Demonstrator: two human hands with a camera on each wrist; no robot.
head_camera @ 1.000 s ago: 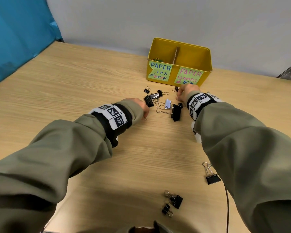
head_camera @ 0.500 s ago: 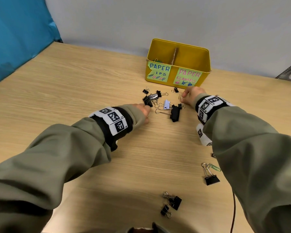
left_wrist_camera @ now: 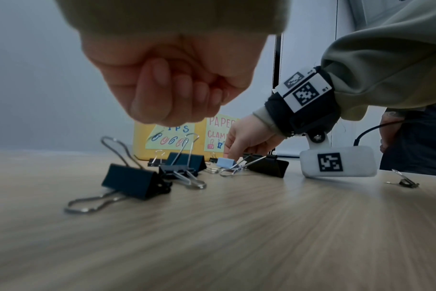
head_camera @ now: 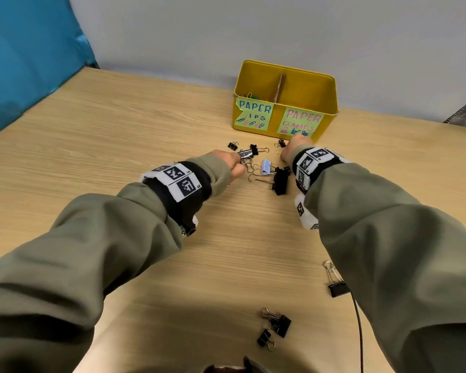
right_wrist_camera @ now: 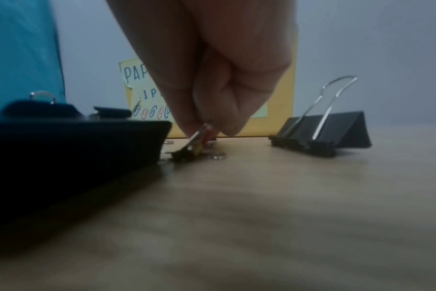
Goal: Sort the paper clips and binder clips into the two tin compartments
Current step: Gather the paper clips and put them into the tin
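Observation:
A yellow tin [head_camera: 326, 103] stands at the back of the table, split by a divider, with labels for paper clips on the left and paper clamps on the right; coloured paper clips [head_camera: 250, 96] lie in the left compartment. Before it lie several binder clips: a blue one [head_camera: 266, 166], a large black one [head_camera: 280, 180] and a silver-handled one [head_camera: 249, 152]. My left hand [left_wrist_camera: 172, 110] hovers as a fist over a black clip [left_wrist_camera: 135, 181], with nothing visible in it. My right hand [right_wrist_camera: 207, 132] pinches the wire handle of a small black binder clip [right_wrist_camera: 184, 152] lying on the table.
More black binder clips lie near me: one [head_camera: 336, 288] by my right sleeve and two [head_camera: 281, 324] at the front edge. A thin black cable [head_camera: 359, 332] runs along the right. A blue screen [head_camera: 24, 63] stands at the left, and a grey wall lies behind the tin.
My right hand drew back slightly, then went forward again toward the tin's front. The left hand has edged forward to the silver-handled clip. My right sleeve now covers a green paper clip.

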